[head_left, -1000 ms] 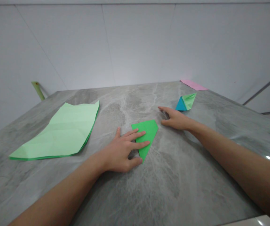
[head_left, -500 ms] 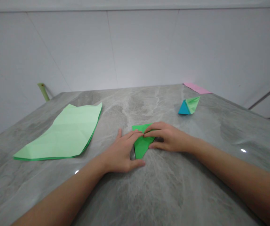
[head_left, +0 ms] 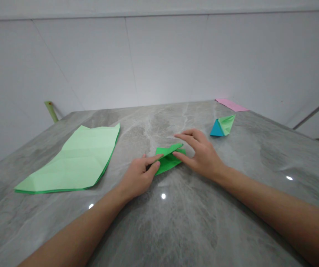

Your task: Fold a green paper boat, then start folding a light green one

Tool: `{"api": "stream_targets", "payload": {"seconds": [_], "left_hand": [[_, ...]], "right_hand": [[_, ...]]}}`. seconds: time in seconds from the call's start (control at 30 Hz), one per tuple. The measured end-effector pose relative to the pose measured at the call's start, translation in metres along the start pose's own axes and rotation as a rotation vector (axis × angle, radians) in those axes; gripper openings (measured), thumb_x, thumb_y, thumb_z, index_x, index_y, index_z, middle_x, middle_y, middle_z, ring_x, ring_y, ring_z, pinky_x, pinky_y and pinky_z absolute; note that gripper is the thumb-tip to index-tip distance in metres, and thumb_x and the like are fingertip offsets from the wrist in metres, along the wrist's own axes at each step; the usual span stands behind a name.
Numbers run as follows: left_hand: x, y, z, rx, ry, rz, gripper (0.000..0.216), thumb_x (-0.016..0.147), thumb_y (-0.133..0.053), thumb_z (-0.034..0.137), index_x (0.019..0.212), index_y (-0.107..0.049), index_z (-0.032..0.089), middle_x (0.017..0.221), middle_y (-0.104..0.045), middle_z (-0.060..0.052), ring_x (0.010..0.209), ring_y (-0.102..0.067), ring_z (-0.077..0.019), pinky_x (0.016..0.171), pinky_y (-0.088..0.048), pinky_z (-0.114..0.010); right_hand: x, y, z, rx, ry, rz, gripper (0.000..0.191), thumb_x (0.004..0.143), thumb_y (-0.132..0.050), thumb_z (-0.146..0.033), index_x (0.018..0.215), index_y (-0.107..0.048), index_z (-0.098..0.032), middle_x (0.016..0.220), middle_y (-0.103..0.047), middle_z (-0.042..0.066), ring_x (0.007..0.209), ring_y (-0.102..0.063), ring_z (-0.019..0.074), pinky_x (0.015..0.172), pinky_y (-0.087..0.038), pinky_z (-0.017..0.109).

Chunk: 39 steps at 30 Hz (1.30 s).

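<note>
At the paper [head_left: 168,162], the left hand [head_left: 136,177] pinches from eight o'clock; the right hand [head_left: 202,154] gapes at three. Slipping could skew creases.

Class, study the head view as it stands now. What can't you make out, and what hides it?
All in the head view:
- Part of the folded green paper: covered by the left hand.
- Whether the right hand's thumb touches that paper: they overlap, and any gap is too small to see.
- How many layers the light green paper has: the top covers those below.
- Where the dark bar ends: cut off by the right edge.
</note>
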<state>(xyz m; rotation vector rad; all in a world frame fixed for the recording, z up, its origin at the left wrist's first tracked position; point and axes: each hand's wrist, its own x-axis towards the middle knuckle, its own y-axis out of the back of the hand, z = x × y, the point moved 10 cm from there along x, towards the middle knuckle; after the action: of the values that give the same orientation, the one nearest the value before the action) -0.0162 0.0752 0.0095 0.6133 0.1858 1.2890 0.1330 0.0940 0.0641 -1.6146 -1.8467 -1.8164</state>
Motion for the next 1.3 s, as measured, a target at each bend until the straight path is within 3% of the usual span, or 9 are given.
{"api": "stream_targets", "payload": {"seconds": [0.13, 0.27, 0.4, 0.53, 0.67, 0.83, 0.93, 1.17, 1.3], "left_hand": [[0.000, 0.016, -0.006, -0.074, 0.026, 0.171, 0.029, 0.094, -0.049, 0.034, 0.101, -0.075, 0.023, 0.093, -0.074, 0.000, 0.094, -0.067, -0.0236, 0.091, -0.048, -0.033], [-0.007, 0.040, 0.002, -0.062, 0.019, 0.397, 0.030, 0.091, -0.053, 0.031, 0.071, -0.070, 0.019, 0.063, -0.059, 0.003, 0.059, -0.053, -0.0144, 0.058, -0.041, -0.022], [-0.014, 0.052, 0.006, -0.139, 0.011, 0.514, 0.032, 0.088, -0.059, 0.032, 0.059, -0.062, 0.018, 0.054, -0.049, 0.004, 0.050, -0.041, -0.0111, 0.049, -0.034, -0.021], [-0.009, 0.039, -0.011, -0.461, 0.041, 0.430, 0.018, 0.086, -0.065, 0.036, 0.081, -0.072, 0.019, 0.069, -0.065, 0.001, 0.058, -0.056, -0.0130, 0.055, -0.045, -0.022], [-0.005, 0.035, -0.008, -0.637, -0.071, 0.391, 0.023, 0.082, -0.072, 0.025, 0.104, -0.074, 0.021, 0.101, -0.073, -0.005, 0.093, -0.068, -0.0220, 0.087, -0.055, -0.035], [-0.016, 0.041, 0.033, -0.309, -0.362, 0.369, 0.032, 0.086, -0.066, 0.013, 0.116, -0.071, 0.025, 0.139, -0.054, -0.008, 0.129, -0.052, -0.0288, 0.104, -0.049, -0.044], [-0.025, 0.038, 0.052, -0.145, -0.513, 0.351, 0.042, 0.090, -0.058, 0.008, 0.126, -0.065, 0.029, 0.152, -0.038, -0.008, 0.129, -0.052, -0.0300, 0.104, -0.050, -0.047], [-0.021, 0.031, 0.049, -0.188, -0.520, 0.242, 0.061, 0.091, -0.048, 0.000, 0.141, -0.048, 0.035, 0.158, -0.022, -0.009, 0.117, -0.063, -0.0242, 0.099, -0.055, -0.044], [-0.024, 0.028, 0.061, 0.051, -0.580, 0.233, 0.064, 0.086, -0.047, -0.005, 0.139, -0.052, 0.031, 0.128, -0.061, -0.007, 0.140, -0.038, -0.0291, 0.106, -0.048, -0.050]], "right_hand": [[-0.001, 0.005, -0.002, 0.148, -0.050, 0.025, 0.044, 0.080, -0.070, -0.034, 0.121, -0.057, -0.023, 0.099, -0.062, 0.008, 0.085, -0.061, 0.0220, 0.071, -0.052, 0.036], [-0.010, -0.015, -0.035, 0.334, 0.118, -0.225, 0.021, 0.091, -0.059, -0.030, 0.110, -0.064, -0.023, 0.061, -0.061, -0.004, 0.052, -0.055, 0.0112, 0.055, -0.047, 0.025], [-0.019, -0.029, -0.039, 0.426, 0.064, -0.374, 0.032, 0.092, -0.057, -0.031, 0.121, -0.062, -0.019, 0.067, -0.071, -0.002, 0.050, -0.058, 0.0093, 0.052, -0.046, 0.022], [-0.018, -0.033, -0.020, 0.480, -0.131, -0.357, 0.033, 0.091, -0.058, -0.032, 0.121, -0.064, -0.021, 0.085, -0.077, 0.002, 0.064, -0.068, 0.0129, 0.057, -0.052, 0.023], [-0.020, -0.040, -0.002, 0.660, -0.362, -0.336, 0.035, 0.086, -0.063, -0.037, 0.117, -0.067, -0.021, 0.108, -0.075, 0.009, 0.092, -0.071, 0.0215, 0.063, -0.056, 0.028], [-0.030, -0.061, 0.016, 1.221, -0.705, -0.286, 0.038, 0.085, -0.061, -0.047, 0.110, -0.068, -0.019, 0.115, -0.071, 0.013, 0.102, -0.068, 0.0279, 0.062, -0.058, 0.034], [-0.032, -0.064, 0.023, 1.255, -0.730, -0.306, 0.037, 0.089, -0.053, -0.051, 0.107, -0.068, -0.023, 0.113, -0.072, 0.011, 0.101, -0.069, 0.0279, 0.070, -0.058, 0.041], [-0.033, -0.064, 0.036, 1.230, -0.782, -0.386, 0.080, 0.090, -0.005, -0.071, 0.115, -0.064, -0.022, 0.100, -0.075, 0.012, 0.101, -0.069, 0.0305, 0.078, -0.055, 0.048], [-0.041, -0.070, 0.028, 1.361, -0.940, -0.449, 0.075, 0.087, -0.022, -0.075, 0.105, -0.068, -0.018, 0.091, -0.076, 0.015, 0.094, -0.072, 0.0328, 0.078, -0.056, 0.050]]}}
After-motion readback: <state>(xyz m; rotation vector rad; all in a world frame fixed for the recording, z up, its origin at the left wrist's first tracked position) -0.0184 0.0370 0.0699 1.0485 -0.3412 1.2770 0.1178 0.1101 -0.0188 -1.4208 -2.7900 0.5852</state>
